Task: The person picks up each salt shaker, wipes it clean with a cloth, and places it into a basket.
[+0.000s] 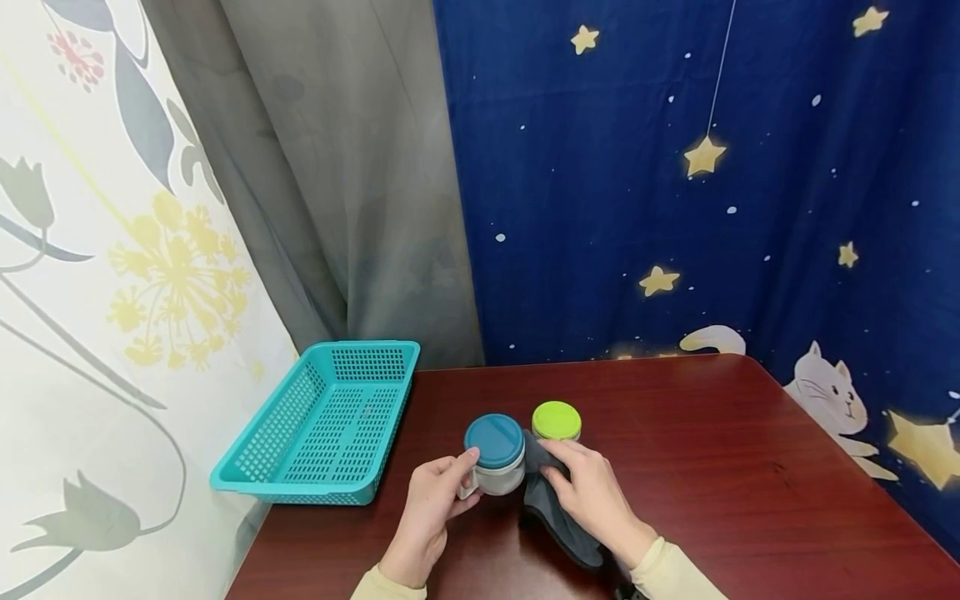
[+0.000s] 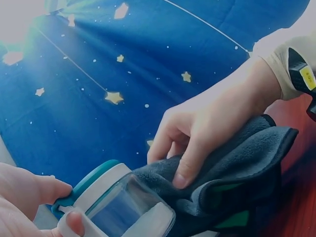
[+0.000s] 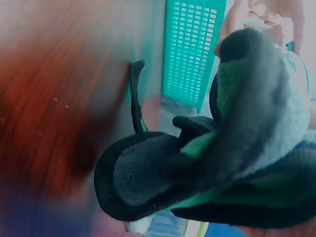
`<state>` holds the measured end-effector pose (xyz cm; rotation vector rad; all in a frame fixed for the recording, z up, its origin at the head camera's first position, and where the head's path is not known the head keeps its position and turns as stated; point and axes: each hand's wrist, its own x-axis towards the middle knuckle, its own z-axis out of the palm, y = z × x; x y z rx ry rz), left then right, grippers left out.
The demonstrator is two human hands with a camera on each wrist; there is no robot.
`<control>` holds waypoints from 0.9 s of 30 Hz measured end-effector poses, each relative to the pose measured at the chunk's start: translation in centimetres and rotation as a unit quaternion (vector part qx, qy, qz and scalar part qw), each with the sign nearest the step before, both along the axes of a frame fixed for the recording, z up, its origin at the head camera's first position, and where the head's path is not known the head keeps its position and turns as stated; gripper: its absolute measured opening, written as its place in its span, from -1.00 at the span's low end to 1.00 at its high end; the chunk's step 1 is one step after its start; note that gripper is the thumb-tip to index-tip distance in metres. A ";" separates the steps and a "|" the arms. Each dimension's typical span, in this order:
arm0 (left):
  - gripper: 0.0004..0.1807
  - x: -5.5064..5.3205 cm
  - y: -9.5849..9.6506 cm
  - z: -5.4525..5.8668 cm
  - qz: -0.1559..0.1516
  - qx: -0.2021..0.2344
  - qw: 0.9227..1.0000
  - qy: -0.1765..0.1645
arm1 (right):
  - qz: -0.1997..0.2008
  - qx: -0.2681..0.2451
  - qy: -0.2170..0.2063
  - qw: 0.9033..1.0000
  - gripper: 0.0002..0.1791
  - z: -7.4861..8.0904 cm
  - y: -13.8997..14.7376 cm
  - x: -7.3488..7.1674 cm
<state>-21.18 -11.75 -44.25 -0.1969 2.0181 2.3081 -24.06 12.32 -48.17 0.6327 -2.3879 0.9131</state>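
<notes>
My left hand (image 1: 433,508) holds a clear jar (image 1: 501,479) by its white handle, thumb at the edge of the blue lid (image 1: 495,440). In the left wrist view the jar (image 2: 143,207) leans on its side, with something whitish inside. My right hand (image 1: 596,500) pinches a dark grey cloth (image 1: 558,521), which touches the jar's right side. The cloth (image 3: 266,123) fills much of the right wrist view, with green showing in its folds. Just behind it stands a second jar with a lime-green lid (image 1: 557,420), its body mostly hidden.
A turquoise plastic basket (image 1: 382,467) stands at the left on the dark red table (image 1: 712,467). Behind the table hang a grey curtain (image 1: 375,208) and a blue curtain (image 1: 585,183) with stars. A patterned white surface (image 1: 150,400) borders the left.
</notes>
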 end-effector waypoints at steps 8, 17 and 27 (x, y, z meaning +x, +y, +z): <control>-0.50 0.2 0.1 0.0 0.001 -0.006 1.000 0.001 | -0.006 -0.021 0.010 1.000 -0.50 2.0 0.1 0.5; -0.41 0.4 0.1 0.0 -0.020 -0.012 1.000 0.013 | 0.015 -0.051 0.032 0.998 -0.51 4.0 0.0 1.2; -0.42 0.7 0.3 0.1 -0.036 -0.011 0.999 0.021 | 0.030 -0.050 0.027 0.998 -0.57 4.2 0.5 1.3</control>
